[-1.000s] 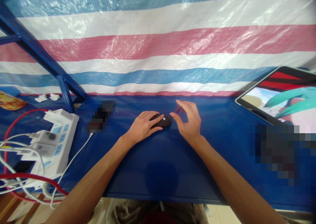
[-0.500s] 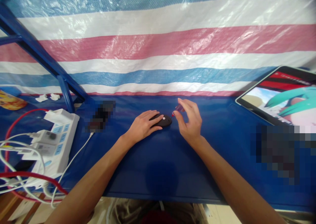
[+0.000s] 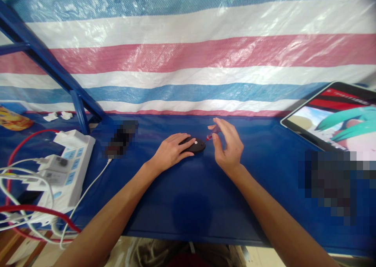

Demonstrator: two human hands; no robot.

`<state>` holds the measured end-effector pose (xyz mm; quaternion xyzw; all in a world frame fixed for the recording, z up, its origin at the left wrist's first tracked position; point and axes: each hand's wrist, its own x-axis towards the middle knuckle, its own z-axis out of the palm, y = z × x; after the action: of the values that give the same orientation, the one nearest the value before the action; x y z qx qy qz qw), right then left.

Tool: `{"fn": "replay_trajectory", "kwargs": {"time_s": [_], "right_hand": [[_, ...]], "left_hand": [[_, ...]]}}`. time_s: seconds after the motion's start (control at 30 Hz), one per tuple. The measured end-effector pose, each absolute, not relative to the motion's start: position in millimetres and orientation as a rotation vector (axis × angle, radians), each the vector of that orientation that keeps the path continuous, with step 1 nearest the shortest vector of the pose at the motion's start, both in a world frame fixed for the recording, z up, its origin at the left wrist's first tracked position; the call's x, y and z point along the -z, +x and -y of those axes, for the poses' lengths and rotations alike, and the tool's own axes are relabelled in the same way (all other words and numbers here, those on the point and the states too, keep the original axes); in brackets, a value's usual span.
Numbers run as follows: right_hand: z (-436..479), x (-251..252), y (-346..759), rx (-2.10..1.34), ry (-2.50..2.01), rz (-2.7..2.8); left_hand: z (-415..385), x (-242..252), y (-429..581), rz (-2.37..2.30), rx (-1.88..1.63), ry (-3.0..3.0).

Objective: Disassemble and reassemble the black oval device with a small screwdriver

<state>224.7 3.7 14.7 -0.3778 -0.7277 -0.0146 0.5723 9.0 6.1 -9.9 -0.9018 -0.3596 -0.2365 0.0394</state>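
Observation:
A black computer mouse (image 3: pixel 198 145) lies on the blue desk, a small white dot showing on its upper face. My left hand (image 3: pixel 173 150) is closed around its left end, fingers over the far side and thumb along the near side. Just right of the mouse, my right hand (image 3: pixel 229 146) pinches a small screwdriver (image 3: pixel 209 137) with a clear, reddish handle between thumb and fingers. The tool points left at the mouse's right end; whether its tip touches the mouse cannot be made out.
On the left stands a white power strip (image 3: pixel 85 157) with plugs and tangled white and red cables. A blurred-out item (image 3: pixel 120 139) on a white cable lies near it. At right are a tablet (image 3: pixel 305 129) and another blurred item (image 3: pixel 329 184). Striped sheeting (image 3: pixel 188 55) hangs behind.
My right hand has shifted slightly right, and more of the screwdriver's red part shows between fingers and mouse. My left hand keeps its hold on the mouse.

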Motion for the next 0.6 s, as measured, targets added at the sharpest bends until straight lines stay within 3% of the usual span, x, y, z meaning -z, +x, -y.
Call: {"fn": "replay_trajectory", "kwargs": {"time_s": [0.6], "right_hand": [[-8,-25,222,0.05,-0.925,1.74]], "left_hand": [[-2,-1,15,1.249,0.618,-2.783]]}}
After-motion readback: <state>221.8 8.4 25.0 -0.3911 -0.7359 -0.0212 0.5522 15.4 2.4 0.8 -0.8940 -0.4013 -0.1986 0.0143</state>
